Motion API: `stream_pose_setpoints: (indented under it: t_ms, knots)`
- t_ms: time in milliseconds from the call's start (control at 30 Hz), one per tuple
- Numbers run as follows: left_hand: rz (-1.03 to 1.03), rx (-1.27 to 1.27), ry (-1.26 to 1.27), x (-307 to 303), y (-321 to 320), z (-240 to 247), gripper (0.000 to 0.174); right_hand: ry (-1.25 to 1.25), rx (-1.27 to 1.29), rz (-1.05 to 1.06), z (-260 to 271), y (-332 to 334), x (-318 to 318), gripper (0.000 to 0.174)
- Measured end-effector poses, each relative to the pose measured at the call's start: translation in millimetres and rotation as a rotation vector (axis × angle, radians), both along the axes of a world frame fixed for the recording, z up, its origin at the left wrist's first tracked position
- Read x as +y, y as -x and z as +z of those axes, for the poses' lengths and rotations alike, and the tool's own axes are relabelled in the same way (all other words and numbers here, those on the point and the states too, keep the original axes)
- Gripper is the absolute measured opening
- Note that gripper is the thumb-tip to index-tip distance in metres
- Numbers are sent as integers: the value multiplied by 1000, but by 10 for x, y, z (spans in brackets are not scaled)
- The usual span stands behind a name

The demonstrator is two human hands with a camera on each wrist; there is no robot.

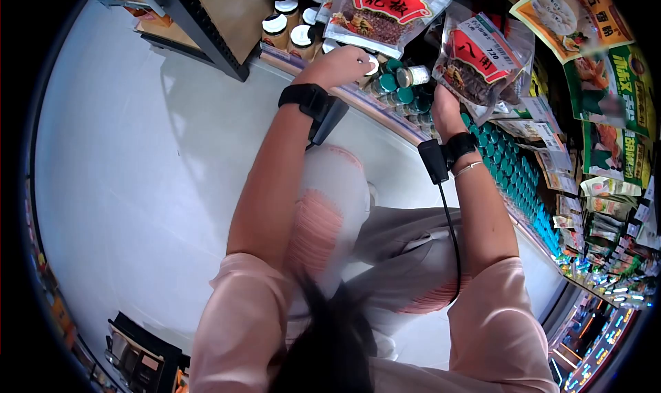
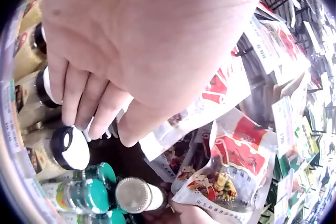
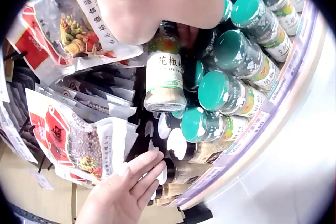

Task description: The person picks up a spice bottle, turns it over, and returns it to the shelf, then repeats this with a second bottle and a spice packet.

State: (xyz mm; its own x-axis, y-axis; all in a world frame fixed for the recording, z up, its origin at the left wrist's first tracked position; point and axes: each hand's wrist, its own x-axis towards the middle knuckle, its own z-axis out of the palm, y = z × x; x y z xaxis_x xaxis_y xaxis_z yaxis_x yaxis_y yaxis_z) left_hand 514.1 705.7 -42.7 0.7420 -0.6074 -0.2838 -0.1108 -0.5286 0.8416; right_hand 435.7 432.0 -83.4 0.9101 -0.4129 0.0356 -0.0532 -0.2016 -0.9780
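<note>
- Your R hand (image 3: 157, 3) grips a small clear cylindrical jar w/ a white-and-green label (image 3: 165, 77); its fingers are closed round the jar's upper end, in a narrow hold.
- That jar is tilted above the shelf (image 3: 261, 124), its base pointing toward your L hand (image 3: 123, 190), btwn the rows of jars & the hanging pouches.
- Your L hand holds nothing. Its fingers are extended & loosely relaxed, close together, near the squat jars w/ white-topped black caps (image 2: 70, 148) and apart from the gripped jar.
- Clear round jars w/ teal caps (image 3: 214, 88) stand in rows along the shelf, just beside the gripped jar; the rows run on past your R hand.
- Clear plastic pouches w/ red labels (image 1: 383, 11) hang on the other side, incl. one w/ dark contents (image 1: 475, 66) right by your R hand.
- Green-and-yellow flat packets (image 1: 611, 90) hang farther to the R of the head view, w/ more packets below.
- You wear black wrist straps (image 1: 303, 100) on both wrists, plus a thin bracelet (image 1: 468, 168) on the R arm.
- Your pale trousers w/ pinkish frayed patches (image 1: 330, 207) show over a light grey floor (image 1: 124, 152).
</note>
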Motion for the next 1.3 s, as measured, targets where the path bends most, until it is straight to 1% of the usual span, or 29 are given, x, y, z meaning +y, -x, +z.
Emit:
stream_pose_setpoints:
  t_ms: [33, 67, 100, 167, 200, 233, 267, 300, 400, 433, 500, 567, 667, 700, 733, 767, 800, 900, 933, 1000, 1100, 1133, 1167, 1200, 1300]
  knots:
    - [-16, 27, -6, 12, 45, 84, 41, -63, -4, -26, 10, 21, 20, 40]
    - [-93, 49, -3, -1, 76, 176, 50, -121, -13, -51, 18, 39, 43, 40]
    - [-79, 46, 52, -41, 135, 199, 52, -154, -1, -69, 51, 83, 93, 40]
    - [-51, 39, 165, -150, 280, 203, 55, -126, 98, -107, 319, 199, 397, 45]
    - [-17, 4, 232, -203, 371, 158, 65, -207, 76, -103, 432, 250, 516, 42]
    - [-83, 56, 231, -203, 409, 247, 68, -285, 61, -66, 418, 262, 545, 39]
    - [-167, 52, 196, -196, 440, 323, 69, -349, 98, -60, 410, 333, 563, 37]
    - [-255, 48, 158, -196, 444, 376, 70, -416, 134, -55, 572, 440, 741, 35]
    - [-369, 149, -14, -34, 340, 444, 64, -524, 342, -73, 954, 629, 1118, 30]
    - [-394, 185, -42, 59, 303, 503, 62, -572, 418, -37, 997, 677, 1178, 30]
    - [-450, 256, -104, 283, 284, 644, 59, -658, 559, 56, 1134, 803, 1316, 34]
    - [-320, 350, 3, 542, 467, 875, 52, -693, 553, 66, 1270, 880, 1509, 38]
    - [-177, 373, 82, 800, 687, 1041, 46, -767, 549, 107, 1451, 925, 1638, 44]
    - [-166, 468, 122, 851, 704, 1041, 47, -791, 546, 126, 1511, 923, 1666, 46]
    - [-146, 424, 166, 855, 760, 1032, 46, -793, 510, 66, 1581, 915, 1697, 43]
    - [-124, 378, 213, 842, 808, 1046, 45, -754, 454, 95, 1590, 884, 1658, 42]
    - [-90, 407, 229, 799, 835, 1095, 51, -713, 399, 127, 1597, 844, 1588, 42]
    - [-57, 136, 411, 629, 922, 1175, 61, -607, 257, 200, 1735, 653, 1385, 41]
    - [-10, 218, 439, 564, 922, 1304, 65, -575, 212, 220, 1824, 602, 1328, 40]
    - [107, 221, 483, 456, 957, 1370, 58, -534, 168, 256, 1994, 540, 1226, 40]
    - [236, 131, 526, 295, 1011, 1376, 44, -484, 145, 276, 2118, 448, 1139, 38]
    - [258, 101, 505, 266, 1022, 1373, 43, -464, 153, 291, 2122, 423, 1121, 37]
    - [276, 124, 507, 274, 1035, 1327, 39, -446, 161, 306, 2116, 404, 1113, 36]
    - [294, 147, 509, 275, 1045, 1300, 36, -355, 161, 354, 2120, 377, 1100, 34]
    - [303, 465, 533, 365, 1083, 1313, 36, -433, 216, 405, 2180, 357, 1089, 37]
